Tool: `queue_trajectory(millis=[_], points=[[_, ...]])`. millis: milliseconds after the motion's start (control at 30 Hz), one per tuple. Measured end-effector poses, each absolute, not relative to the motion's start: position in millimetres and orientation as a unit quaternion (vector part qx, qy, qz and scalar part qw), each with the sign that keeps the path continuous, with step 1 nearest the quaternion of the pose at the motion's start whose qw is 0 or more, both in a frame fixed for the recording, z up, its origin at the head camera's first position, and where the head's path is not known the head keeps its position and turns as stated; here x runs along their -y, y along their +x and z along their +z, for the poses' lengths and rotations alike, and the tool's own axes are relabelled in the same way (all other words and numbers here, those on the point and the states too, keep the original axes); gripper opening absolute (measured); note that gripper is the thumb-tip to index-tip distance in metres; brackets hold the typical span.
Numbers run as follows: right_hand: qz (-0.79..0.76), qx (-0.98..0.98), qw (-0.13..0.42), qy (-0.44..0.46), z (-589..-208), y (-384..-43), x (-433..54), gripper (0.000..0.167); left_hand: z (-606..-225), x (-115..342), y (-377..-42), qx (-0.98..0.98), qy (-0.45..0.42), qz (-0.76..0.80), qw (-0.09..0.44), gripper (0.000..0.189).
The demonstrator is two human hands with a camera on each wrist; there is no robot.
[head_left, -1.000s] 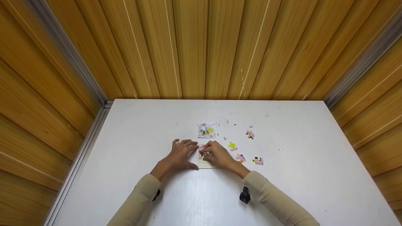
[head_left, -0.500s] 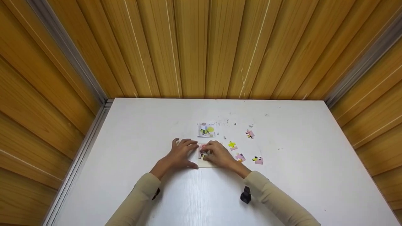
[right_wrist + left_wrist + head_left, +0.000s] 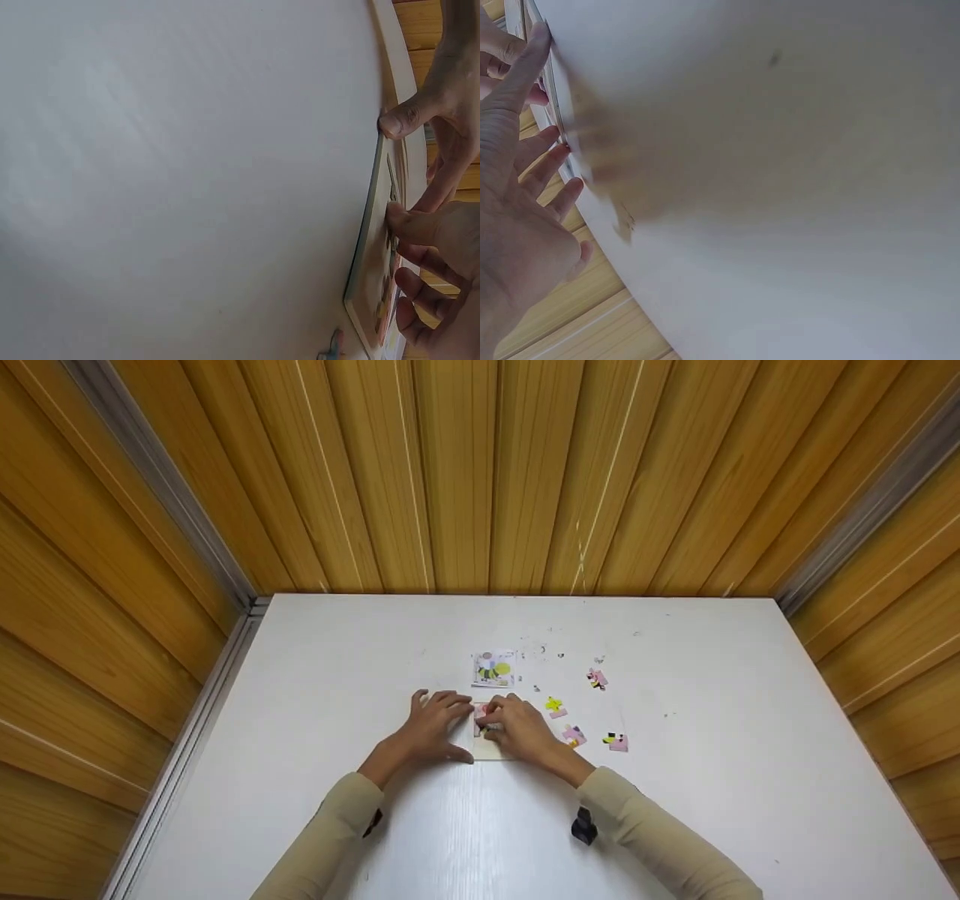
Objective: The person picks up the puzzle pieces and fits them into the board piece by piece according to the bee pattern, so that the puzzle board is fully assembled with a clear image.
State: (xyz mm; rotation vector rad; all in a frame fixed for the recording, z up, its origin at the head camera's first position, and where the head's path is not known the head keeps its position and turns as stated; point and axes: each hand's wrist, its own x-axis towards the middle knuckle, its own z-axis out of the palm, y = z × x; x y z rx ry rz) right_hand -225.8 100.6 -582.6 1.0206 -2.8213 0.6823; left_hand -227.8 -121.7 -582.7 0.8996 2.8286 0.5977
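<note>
A small square puzzle board [image 3: 486,751] lies on the table between my hands, its lower part bare and its upper left holding pink printed pieces. My left hand [image 3: 433,729] rests along the board's left edge, thumb at the near corner and spread fingers at the far one. Over the board, my right hand [image 3: 523,729] pinches a puzzle piece [image 3: 393,187] against its surface with thumb and fingers; that hand covers most of the piece and the board's right side. Loose to the right are a yellow-and-pink piece [image 3: 555,707] and a pink-and-purple piece [image 3: 574,736].
Beyond the board lies a printed card [image 3: 493,669] with a striped caterpillar-like picture. Farther right are a pink piece [image 3: 597,679] and a pink-and-yellow piece [image 3: 617,742]. Wooden-slat walls [image 3: 480,480] enclose the white table [image 3: 697,810].
The right hand's fingers have shifted slightly over the board, still pinching the piece. My left hand keeps its place at the left edge, and the loose pieces have not moved.
</note>
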Motion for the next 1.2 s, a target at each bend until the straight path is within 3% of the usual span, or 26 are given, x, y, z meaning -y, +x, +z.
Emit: queue_trajectory(millis=[567,900,1200], points=[[0.331,0.911,-0.042,0.243,-583.7,-229.4,-99.9,0.024,-582.7,121.3,-230.1,-0.932,0.294,0.202,0.063,0.090],[0.289,0.916,0.045,0.274,-589.4,-229.8,-106.5,0.015,-583.7,122.4,-230.8,-0.932,0.298,0.198,0.055,0.089],[0.284,0.919,0.046,0.270,-588.1,-230.2,-107.1,0.017,-583.6,122.2,-232.0,-0.932,0.300,0.197,0.056,0.088]])
